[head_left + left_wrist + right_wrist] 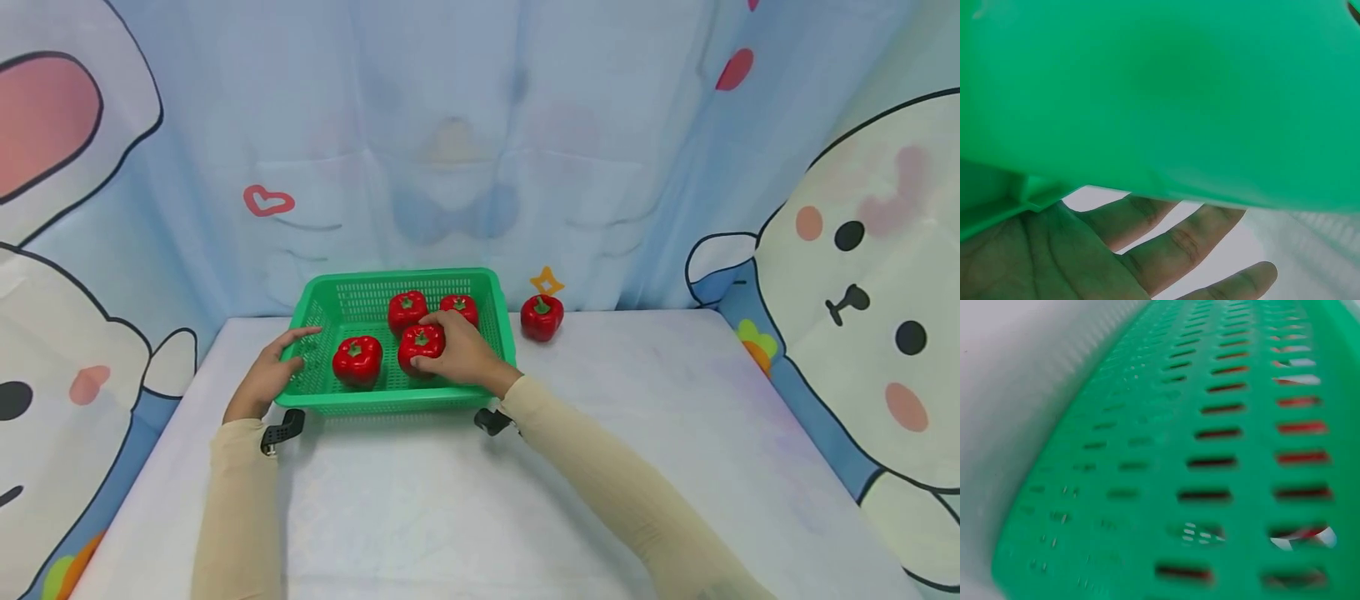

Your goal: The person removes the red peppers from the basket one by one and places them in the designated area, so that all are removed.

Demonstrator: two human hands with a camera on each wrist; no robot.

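Observation:
A green plastic basket (392, 399) holds several red bell peppers. My right hand (463, 350) reaches over its near right side and grips one red bell pepper (420, 342) between thumb and fingers. Left of that lies another bell pepper (357, 361); behind are a third pepper (406, 312) and one partly covered by the hand (459, 305). My left hand (267, 373) rests at the basket's left side, with index finger and thumb over the rim. In the left wrist view, other straight fingers (1179, 247) extend below the green rim. The right wrist view shows only the slotted basket wall (1166, 444).
One more red bell pepper (542, 317) stands on the table to the right of the basket, near the back edge. A white cloth covers the table (420, 508). Behind hangs a blue printed curtain (450, 125), close to the basket's far side.

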